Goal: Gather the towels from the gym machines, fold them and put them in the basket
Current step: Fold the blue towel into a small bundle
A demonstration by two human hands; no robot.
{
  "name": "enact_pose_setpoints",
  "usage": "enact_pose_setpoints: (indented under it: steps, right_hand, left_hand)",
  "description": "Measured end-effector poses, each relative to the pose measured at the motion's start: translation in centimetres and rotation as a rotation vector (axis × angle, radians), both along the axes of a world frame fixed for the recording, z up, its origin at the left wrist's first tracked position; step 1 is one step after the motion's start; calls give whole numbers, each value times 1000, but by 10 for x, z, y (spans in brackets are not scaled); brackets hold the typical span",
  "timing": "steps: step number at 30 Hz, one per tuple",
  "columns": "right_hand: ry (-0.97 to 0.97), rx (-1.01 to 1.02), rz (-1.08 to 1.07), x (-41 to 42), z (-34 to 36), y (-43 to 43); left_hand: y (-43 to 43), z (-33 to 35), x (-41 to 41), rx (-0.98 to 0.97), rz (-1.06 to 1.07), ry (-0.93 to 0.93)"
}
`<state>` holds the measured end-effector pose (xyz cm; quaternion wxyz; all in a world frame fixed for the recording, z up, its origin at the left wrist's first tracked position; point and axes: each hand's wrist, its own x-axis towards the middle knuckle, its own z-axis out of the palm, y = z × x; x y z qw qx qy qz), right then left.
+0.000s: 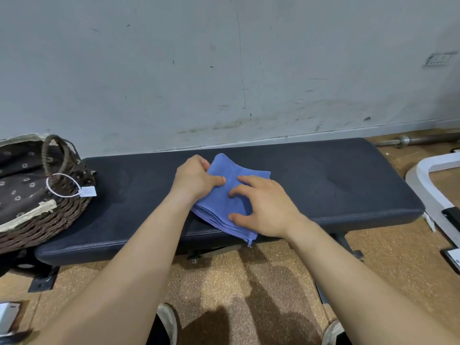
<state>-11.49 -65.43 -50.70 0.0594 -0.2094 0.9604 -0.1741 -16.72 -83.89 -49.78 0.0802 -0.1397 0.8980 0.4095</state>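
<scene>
Folded blue towel (221, 205) lies mid-bench (336, 185), near corner hanging off the front edge at 6 o'clock; left hand (196, 178) pinches the towel's 9 o'clock edge, thumb on top; right hand (263, 207) presses down on it with fingers spread, gripping nothing. To do it well: probably square the stacked edges, keep the press flat so layers don't slide, smooth toward 3 o'clock, then lift the whole stack to the basket (49, 220) at 9 o'clock. Hidden: left fingertips behind the fold; layer count under the palm; basket inside cut off by the frame, contents unclear; its white tag (87, 191) unreadable.
</scene>
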Motion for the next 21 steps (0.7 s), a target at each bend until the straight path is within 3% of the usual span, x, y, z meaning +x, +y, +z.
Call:
enact_pose_setpoints:
  steps: [3, 6, 12, 21]
  right_hand:
    - [53, 73, -62, 9, -6, -18]
    - [119, 47, 28, 8, -2, -9]
    - [13, 91, 215, 4, -5, 9]
    - [4, 55, 193, 9, -1, -3]
  left_hand:
    - [-3, 3, 0, -19, -70, -22]
    - [-6, 6, -2, -38, -177, -43]
    - [-5, 9, -7, -155, -326, 99]
    - [5, 24, 2, -313, -481, 238]
